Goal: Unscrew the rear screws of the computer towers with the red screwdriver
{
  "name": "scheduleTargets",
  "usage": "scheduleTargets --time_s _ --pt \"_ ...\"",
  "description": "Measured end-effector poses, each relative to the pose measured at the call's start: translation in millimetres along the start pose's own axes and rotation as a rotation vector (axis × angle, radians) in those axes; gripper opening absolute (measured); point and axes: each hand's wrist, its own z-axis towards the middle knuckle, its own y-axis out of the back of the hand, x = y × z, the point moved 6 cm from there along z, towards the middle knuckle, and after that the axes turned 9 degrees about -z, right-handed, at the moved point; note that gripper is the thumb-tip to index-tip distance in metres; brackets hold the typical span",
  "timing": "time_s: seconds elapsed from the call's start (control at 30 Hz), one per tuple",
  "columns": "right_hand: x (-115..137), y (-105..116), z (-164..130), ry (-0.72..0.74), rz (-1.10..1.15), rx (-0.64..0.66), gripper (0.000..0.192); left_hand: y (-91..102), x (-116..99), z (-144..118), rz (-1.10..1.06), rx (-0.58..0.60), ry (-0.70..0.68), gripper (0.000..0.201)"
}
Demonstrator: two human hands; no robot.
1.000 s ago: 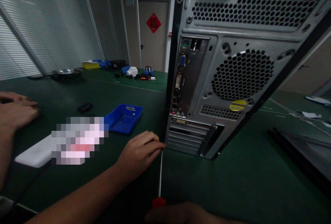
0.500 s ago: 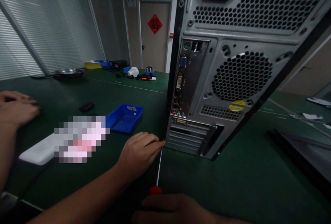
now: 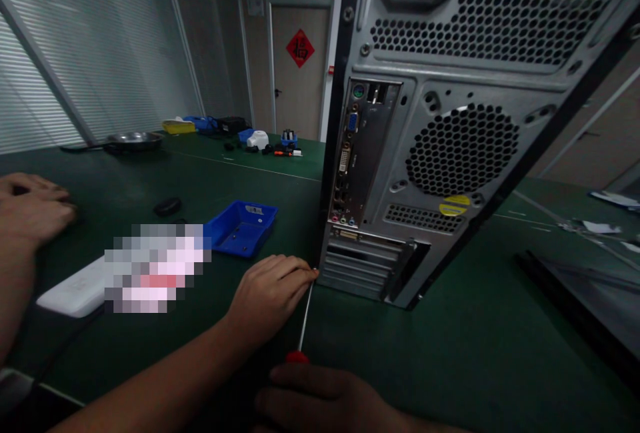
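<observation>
A computer tower (image 3: 373, 153) stands upright with its grey metal back panel towards me. My right hand (image 3: 330, 396) is closed around the red handle of a screwdriver (image 3: 306, 318), whose thin shaft points away from me to the case's lower left corner. Right at that corner, my left hand (image 3: 270, 293) has its fingers pinched together by the screwdriver's tip. A tiny shiny spot shows at the fingertips, too small to name. Left of the tower sits a blue tray (image 3: 243, 229) with a few small screws inside.
Another person's hands (image 3: 35, 209) rest on the green table at the left. A white power strip (image 3: 75, 289), partly blurred out, and a black mouse (image 3: 167, 206) lie nearby. A dark panel (image 3: 575, 306) lies at right; a frying pan (image 3: 133, 142) sits further back.
My right hand and the screwdriver have shifted slightly up and left. The left hand stays pinched at the case corner. The view has tilted a little.
</observation>
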Motion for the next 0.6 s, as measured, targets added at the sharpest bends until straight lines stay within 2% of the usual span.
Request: scheduleTargets --time_s 0.1,0.17,0.33,0.47,0.53,0.6 --pt "-2 2 2 -0.077 0.001 -0.104 0.017 -0.9 2 0 -0.034 0.015 0.038 0.009" --pt "-3 3 6 -0.063 0.032 -0.132 0.022 -2.0 5 0 -0.036 0.020 0.087 0.002" --pt "-10 7 19 -0.057 0.198 -0.241 0.031 -6.6 12 -3 -0.023 0.027 0.214 0.011" --pt "-17 12 28 -0.138 0.149 -0.311 0.040 -7.4 14 -2 -0.043 0.014 0.249 0.010" --pt "-18 16 29 -0.164 0.125 -0.326 0.042 -7.1 15 -2 -0.055 0.012 0.266 0.009" --pt "-13 17 25 -0.135 0.106 -0.278 0.043 -7.2 17 -2 -0.070 0.018 0.286 0.007"
